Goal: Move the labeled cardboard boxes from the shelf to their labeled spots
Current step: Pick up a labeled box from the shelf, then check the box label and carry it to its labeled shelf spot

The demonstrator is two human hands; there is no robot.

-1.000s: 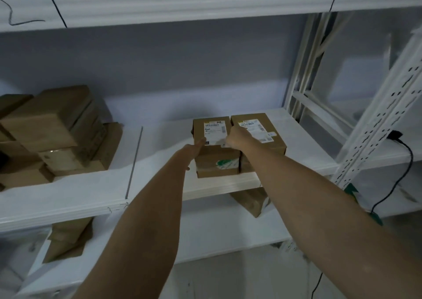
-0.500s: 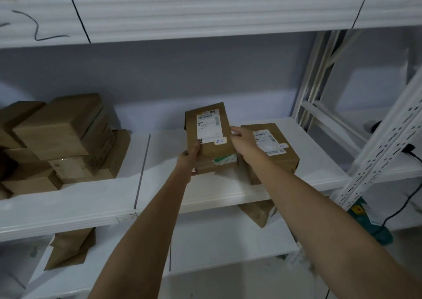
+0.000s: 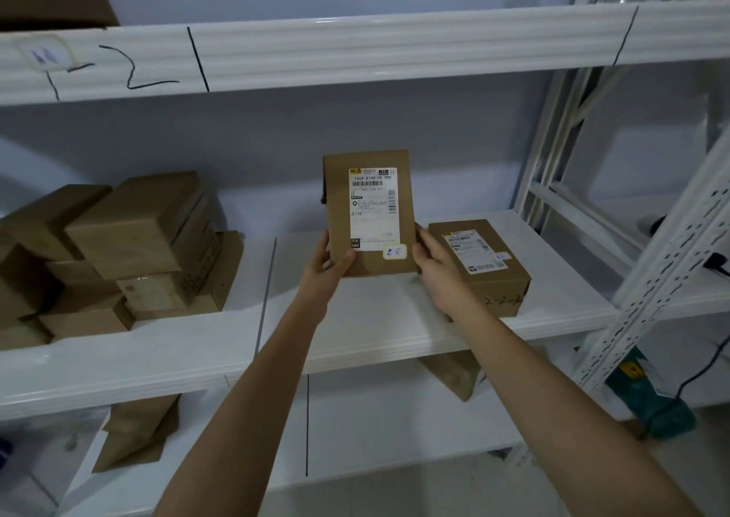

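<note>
A brown cardboard box [image 3: 369, 212] with a white shipping label and a small handwritten sticker is held upright above the middle shelf [image 3: 375, 331], its label facing me. My left hand [image 3: 330, 267] grips its lower left corner. My right hand [image 3: 432, 265] grips its lower right corner. A second labeled box [image 3: 480, 265] lies flat on the shelf just right of my right hand, with handwriting on its front side.
A pile of plain brown boxes [image 3: 118, 256] fills the shelf's left section. The upper shelf beam [image 3: 355, 50] carries handwritten marks and black divider lines. More boxes [image 3: 134, 429] lie on the lower shelf. A white perforated upright [image 3: 663, 271] and a black cable stand at right.
Both hands lifted the left box off the shelf and tipped it upright, label toward me. The box that lay under it is out of sight now. The view has moved closer and up.
</note>
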